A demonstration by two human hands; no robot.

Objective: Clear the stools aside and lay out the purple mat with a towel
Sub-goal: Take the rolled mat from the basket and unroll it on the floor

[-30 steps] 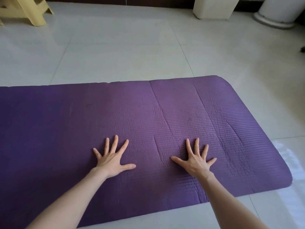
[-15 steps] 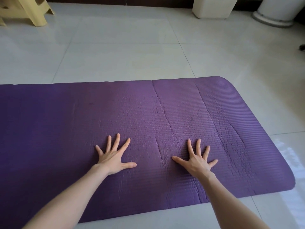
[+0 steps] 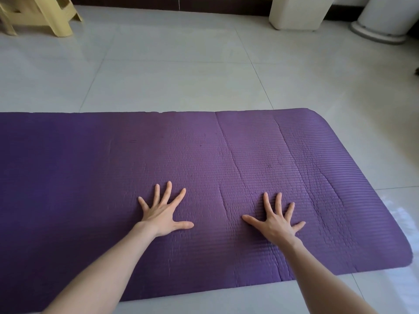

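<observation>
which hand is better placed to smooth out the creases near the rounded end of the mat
Right. The right hand lies flat on the purple mat next to the wrinkled stretch before its rounded end, with creases on both sides of it. The left hand rests farther from that end, on smoother mat.

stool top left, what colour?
Pale yellow; the stool shows only partly at the head view's top-left corner, on the tiled floor.

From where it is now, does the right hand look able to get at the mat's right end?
Probably yes. The right hand lies flat on the mat, and only bare mat shows between it and the rounded right end, though it would need a sideways stretch.
</observation>
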